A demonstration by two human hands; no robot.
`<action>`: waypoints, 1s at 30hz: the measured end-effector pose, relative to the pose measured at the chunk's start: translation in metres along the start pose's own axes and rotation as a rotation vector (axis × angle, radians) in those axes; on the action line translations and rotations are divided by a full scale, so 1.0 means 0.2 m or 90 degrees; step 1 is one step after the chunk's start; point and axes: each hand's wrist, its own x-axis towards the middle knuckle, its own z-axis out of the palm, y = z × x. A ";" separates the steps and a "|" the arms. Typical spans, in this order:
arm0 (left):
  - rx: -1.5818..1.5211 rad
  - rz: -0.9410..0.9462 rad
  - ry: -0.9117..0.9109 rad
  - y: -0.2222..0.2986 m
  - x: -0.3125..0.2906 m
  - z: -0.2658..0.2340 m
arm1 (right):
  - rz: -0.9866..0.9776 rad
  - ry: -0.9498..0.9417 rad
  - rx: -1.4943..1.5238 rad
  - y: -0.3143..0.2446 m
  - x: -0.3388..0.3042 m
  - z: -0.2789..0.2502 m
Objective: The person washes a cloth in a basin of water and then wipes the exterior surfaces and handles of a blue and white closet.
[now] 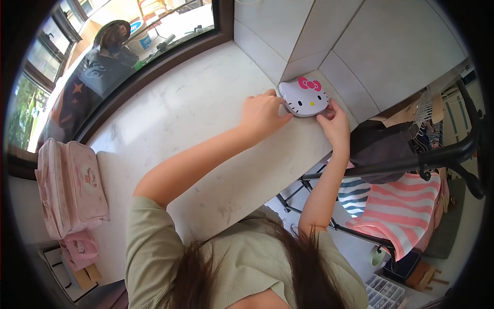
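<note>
A flat white case shaped like a cat's face (303, 98), with a pink bow, black whiskers and a yellow nose, is on the pale marbled counter (206, 129) near the wall corner. My left hand (263, 114) grips its left edge, thumb toward the near side and fingers behind. At the lower right edge, my right hand (335, 122) pinches the case between thumb and fingers. Its lid looks closed, and its underside is hidden.
Tiled wall (350, 56) rises behind the case. A pink school bag (77, 188) and small pink pouch (81, 250) stand at the left. To the right is a black clothes rack (370, 166) with a pink-striped cloth (401, 206). The window frame (224, 26) borders the counter's far left.
</note>
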 end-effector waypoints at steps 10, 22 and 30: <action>0.039 0.059 -0.022 0.07 0.15 0.06 | 0.038 0.130 -0.141 -0.10 0.06 -0.05; 0.064 0.048 0.017 0.09 0.15 0.05 | -0.042 0.248 -0.222 -0.13 0.05 -0.02; 0.127 -0.013 0.156 0.07 -0.25 -0.22 | -0.238 0.106 0.002 -0.43 -0.16 0.01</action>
